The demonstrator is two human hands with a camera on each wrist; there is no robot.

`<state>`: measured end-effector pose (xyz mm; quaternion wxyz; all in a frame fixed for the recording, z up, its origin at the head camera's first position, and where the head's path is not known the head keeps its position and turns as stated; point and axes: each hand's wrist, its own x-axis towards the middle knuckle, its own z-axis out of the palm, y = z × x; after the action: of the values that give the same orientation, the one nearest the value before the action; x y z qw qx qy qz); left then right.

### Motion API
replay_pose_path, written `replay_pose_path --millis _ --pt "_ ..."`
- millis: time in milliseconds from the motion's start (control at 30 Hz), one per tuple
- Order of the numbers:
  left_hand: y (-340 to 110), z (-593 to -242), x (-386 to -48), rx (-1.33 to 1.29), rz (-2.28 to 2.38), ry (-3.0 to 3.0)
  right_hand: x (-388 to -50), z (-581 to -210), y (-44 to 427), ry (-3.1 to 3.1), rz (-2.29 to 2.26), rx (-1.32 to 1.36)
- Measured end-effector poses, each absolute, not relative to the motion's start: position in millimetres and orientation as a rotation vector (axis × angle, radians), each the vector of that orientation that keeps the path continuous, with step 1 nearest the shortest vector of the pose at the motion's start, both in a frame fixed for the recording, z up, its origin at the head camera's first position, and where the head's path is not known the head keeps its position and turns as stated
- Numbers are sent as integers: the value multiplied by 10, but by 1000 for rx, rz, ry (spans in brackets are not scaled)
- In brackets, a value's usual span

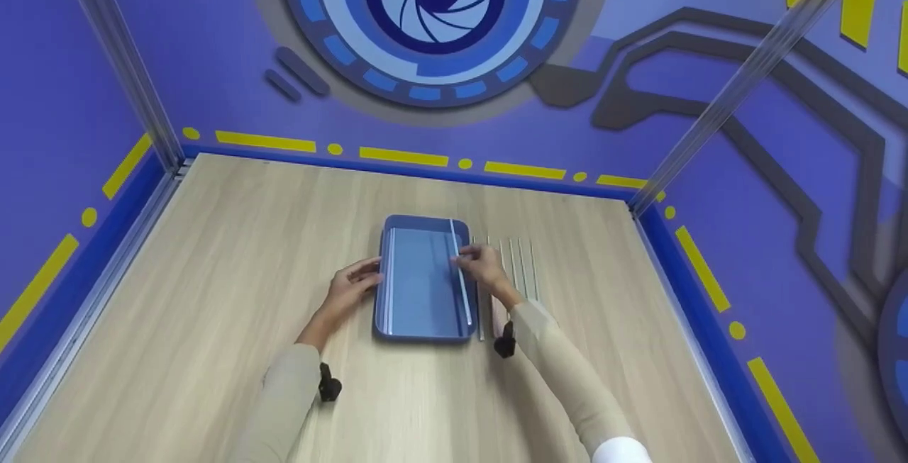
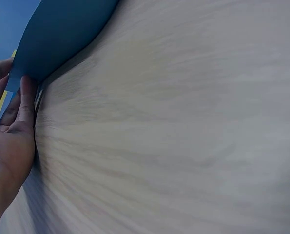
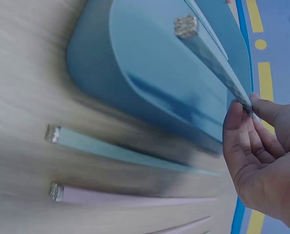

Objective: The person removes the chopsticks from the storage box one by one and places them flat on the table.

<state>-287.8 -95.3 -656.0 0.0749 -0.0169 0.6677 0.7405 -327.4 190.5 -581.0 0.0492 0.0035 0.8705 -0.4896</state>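
Note:
A blue rectangular tray [image 1: 424, 279] with rounded corners lies on the wooden table. My left hand [image 1: 349, 287] holds its left rim, fingers and thumb at the wall [image 2: 62, 39] in the left wrist view. Over the tray's right side, my right hand [image 1: 486, 268] pinches a pale chopstick [image 1: 464, 300] between thumb and fingers. Its square, glittery silver end [image 3: 186, 27] points toward the right wrist camera. Light-coloured chopsticks [image 1: 389, 286] lie lengthwise along the tray's inner left wall.
Several more chopsticks [image 1: 523, 264] lie in parallel on the table, right of the tray and partly hidden by the right hand and arm. A green one [image 3: 115, 151] and a pink one [image 3: 125, 198] show close to the tray. Blue-purple panels [image 1: 213, 73] enclose the table [image 1: 234, 236].

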Motion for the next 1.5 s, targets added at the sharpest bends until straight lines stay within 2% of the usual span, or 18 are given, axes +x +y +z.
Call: replay_pose_path --millis 733,1000,1500 --pt "-950 -6550 -2886 -60 2222 2005 -3193 -5869 2462 2586 -1670 101" --pt "-956 -6559 -2888 -91 2191 2019 -3167 -5921 2711 2660 -1565 240" --pt "-950 -6552 -2891 -71 2197 2011 -3085 -5951 3109 2674 -1508 309"
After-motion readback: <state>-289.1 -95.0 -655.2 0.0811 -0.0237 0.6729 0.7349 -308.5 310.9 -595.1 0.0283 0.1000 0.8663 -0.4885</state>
